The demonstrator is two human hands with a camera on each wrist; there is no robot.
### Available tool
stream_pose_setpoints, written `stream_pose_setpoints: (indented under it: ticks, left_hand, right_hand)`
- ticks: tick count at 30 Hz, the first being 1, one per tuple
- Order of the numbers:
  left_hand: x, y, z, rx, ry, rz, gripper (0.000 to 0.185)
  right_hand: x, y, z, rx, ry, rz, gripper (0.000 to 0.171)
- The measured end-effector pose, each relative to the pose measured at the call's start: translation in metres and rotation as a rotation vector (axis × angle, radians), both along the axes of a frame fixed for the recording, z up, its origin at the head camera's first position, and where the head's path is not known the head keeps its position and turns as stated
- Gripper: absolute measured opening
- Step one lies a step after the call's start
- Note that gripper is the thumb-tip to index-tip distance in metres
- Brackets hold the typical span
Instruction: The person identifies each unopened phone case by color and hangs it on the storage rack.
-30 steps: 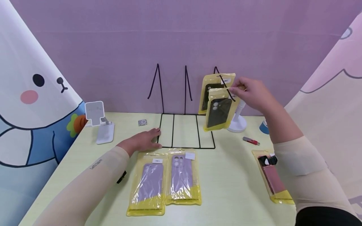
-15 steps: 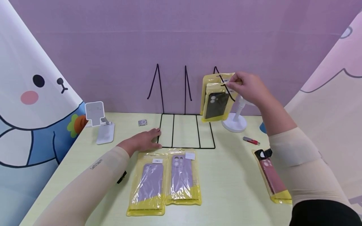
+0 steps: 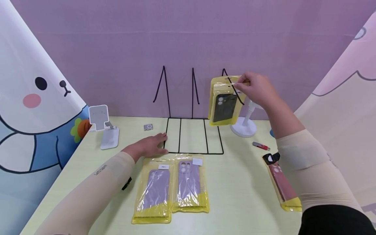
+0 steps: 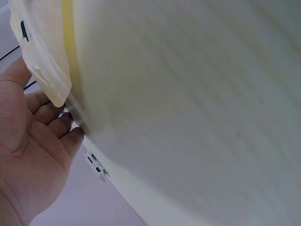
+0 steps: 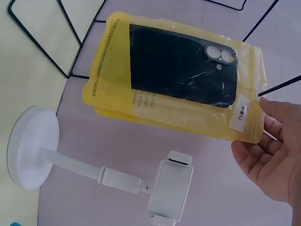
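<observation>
My right hand (image 3: 258,88) pinches the top edge of a yellow-clear bag with a black phone case (image 3: 224,107). It is at the rack's right hook (image 3: 234,88), whose front end shows before the bag; a second bag (image 3: 215,81) hangs close behind. In the right wrist view, the fingers hold the bag's labelled end beside the black phone case (image 5: 183,66). My left hand (image 3: 149,146) rests at the left front corner of the black wire rack (image 3: 192,153), fingers loosely bent. Two bagged purple phone cases (image 3: 157,189) (image 3: 189,182) lie before the rack.
A white phone stand (image 3: 109,137) stands at the left, near a small grey square (image 3: 148,127). Behind the right hook is a round-based white stand (image 3: 243,129). At the right lie a red USB stick (image 3: 260,146) and a bagged pink phone case (image 3: 283,186).
My right hand has moved back and slightly up along the right hook, and the bagged black phone case has come close to the bag behind. My left hand has stayed put.
</observation>
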State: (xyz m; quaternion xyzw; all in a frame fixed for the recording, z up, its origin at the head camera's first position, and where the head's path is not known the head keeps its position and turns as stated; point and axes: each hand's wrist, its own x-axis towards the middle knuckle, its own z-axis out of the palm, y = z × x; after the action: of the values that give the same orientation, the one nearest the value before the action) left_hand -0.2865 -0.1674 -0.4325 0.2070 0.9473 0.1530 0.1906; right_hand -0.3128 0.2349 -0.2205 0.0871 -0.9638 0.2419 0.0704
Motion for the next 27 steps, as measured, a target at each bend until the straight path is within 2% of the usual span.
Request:
stream_pose_setpoints:
  ticks: [9,16,23,27]
  left_hand:
    - [-0.004,0.001,-0.002,0.0,0.003,-0.011,0.085]
    - [-0.003,0.003,-0.001,0.001,0.004,-0.007,0.085]
    - [-0.004,0.002,-0.003,0.001,0.005,-0.007,0.085]
    - [-0.004,0.001,-0.005,0.008,0.004,-0.005,0.085]
  right_hand:
    - [0.013,0.013,0.002,-0.044,0.044,-0.019,0.056]
    - [0.036,0.033,0.001,-0.055,0.078,-0.065,0.063]
    - [0.06,0.048,-0.006,-0.055,0.11,-0.065,0.061]
    - [0.071,0.058,-0.014,-0.044,0.096,-0.067,0.056]
